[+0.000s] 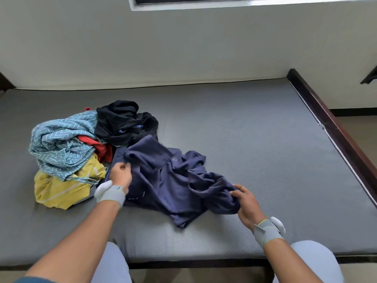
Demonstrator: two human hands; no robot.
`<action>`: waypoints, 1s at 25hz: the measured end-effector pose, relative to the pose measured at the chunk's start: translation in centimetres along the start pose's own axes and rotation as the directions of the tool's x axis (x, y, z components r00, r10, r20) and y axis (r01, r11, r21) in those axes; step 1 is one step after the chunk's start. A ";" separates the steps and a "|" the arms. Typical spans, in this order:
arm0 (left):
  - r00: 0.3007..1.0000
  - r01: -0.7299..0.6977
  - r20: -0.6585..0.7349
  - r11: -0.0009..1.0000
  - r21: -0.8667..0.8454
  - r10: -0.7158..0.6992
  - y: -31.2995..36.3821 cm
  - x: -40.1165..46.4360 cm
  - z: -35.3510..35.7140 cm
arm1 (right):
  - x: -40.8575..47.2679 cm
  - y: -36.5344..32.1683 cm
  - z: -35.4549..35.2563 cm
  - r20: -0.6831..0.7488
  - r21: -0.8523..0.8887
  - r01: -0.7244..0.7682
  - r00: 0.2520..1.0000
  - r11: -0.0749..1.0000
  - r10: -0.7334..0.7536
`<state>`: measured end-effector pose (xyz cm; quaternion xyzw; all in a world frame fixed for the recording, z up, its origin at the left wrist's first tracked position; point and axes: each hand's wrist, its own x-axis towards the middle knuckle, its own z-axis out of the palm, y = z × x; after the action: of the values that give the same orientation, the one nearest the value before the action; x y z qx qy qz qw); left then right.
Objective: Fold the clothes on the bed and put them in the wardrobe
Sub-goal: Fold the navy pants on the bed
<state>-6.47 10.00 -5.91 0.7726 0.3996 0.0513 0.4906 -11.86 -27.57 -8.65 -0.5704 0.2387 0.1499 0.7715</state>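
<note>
Beside the heap of unfolded clothes (81, 152), crumpled navy cotton shirt (175, 186): my left hand (120, 174) and right hand (247, 203) pinch its edges, apparently to spread it flat.

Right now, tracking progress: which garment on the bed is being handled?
The navy garment: both hands grip it, left hand, right hand. The others sit piled, untouched.

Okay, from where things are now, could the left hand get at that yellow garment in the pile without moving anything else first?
Probably yes. The yellow garment lies at the near edge of the pile, beside the left hand, with its near side uncovered. But that hand is pinching the navy shirt and would have to let go first.
</note>
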 end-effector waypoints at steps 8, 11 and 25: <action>0.842 -0.162 0.519 0.986 -0.024 0.151 3.4 -9.8 5.1 | -1.1 -2.6 1.9 0.421 -0.015 -0.041 0.906 0.999 0.043; 0.513 0.082 0.853 0.995 0.062 -0.096 8.6 -14.0 8.7 | -2.2 -4.7 3.8 0.430 -0.001 0.394 0.830 0.919 -0.355; 0.145 -0.058 0.941 0.952 -0.300 0.305 21.5 -21.1 23.1 | 1.1 -10.4 -6.8 0.062 0.364 -0.016 0.998 0.931 -0.007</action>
<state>2.33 -24.99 5.98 0.6140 -0.1138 -0.3602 0.6930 -7.02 -37.26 -2.39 -0.4121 0.2396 0.1224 0.8705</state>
